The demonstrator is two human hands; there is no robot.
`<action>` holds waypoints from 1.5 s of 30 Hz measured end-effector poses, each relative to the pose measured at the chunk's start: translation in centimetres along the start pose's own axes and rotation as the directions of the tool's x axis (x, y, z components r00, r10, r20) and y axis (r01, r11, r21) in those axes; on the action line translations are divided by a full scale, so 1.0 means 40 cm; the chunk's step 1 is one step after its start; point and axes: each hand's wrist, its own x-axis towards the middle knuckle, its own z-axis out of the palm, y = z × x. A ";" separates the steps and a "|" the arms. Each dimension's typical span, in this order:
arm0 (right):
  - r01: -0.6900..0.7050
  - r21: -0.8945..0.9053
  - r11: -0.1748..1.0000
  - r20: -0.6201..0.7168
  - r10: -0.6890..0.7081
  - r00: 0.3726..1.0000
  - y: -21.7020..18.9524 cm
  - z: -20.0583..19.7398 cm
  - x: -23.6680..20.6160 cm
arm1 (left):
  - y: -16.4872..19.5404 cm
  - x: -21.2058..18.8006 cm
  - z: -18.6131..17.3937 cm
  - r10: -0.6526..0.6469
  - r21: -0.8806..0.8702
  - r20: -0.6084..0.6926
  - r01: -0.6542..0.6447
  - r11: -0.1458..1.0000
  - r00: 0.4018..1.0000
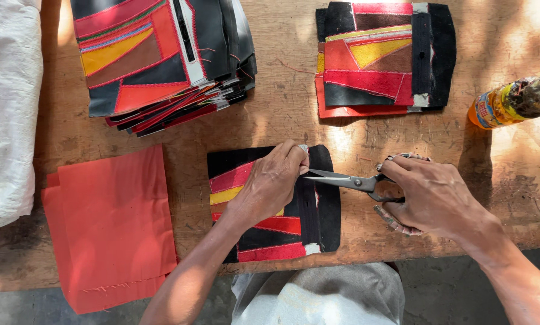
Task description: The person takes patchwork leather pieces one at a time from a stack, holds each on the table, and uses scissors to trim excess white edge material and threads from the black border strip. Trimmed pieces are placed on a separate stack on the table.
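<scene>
A patchwork fabric panel [318, 210] in black, red, pink and yellow lies on the wooden table near its front edge. My left hand [273, 180] rests on top of it and pinches its upper edge beside the black zipper strip. My right hand [429, 192] holds a pair of scissors [348, 180] by wrapped handles. The blades point left, slightly apart, with their tips just next to my left fingers at the panel's top edge.
A tall stack of similar patchwork panels [161, 60] sits at the back left, a smaller pile [384, 57] at the back right. Orange-red cloth sheets [110, 229] overhang the front left edge. A white sack [5, 108] lies far left, an orange bottle [505, 102] far right.
</scene>
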 end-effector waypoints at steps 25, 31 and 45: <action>0.006 0.530 0.848 -0.343 0.208 0.916 0.137 0.111 -0.047 | 0.114 -0.103 -0.117 -0.510 -0.290 -0.221 0.444 0.848 0.831; 0.536 0.694 0.481 -0.636 0.060 0.769 0.229 0.020 -0.109 | 0.081 0.033 -0.128 -0.146 -0.608 -0.299 -0.070 0.791 0.943; -0.065 0.686 0.724 -0.473 0.512 0.717 0.242 -0.060 -0.091 | -0.149 0.640 0.091 -0.365 -0.521 -0.171 0.231 0.822 0.915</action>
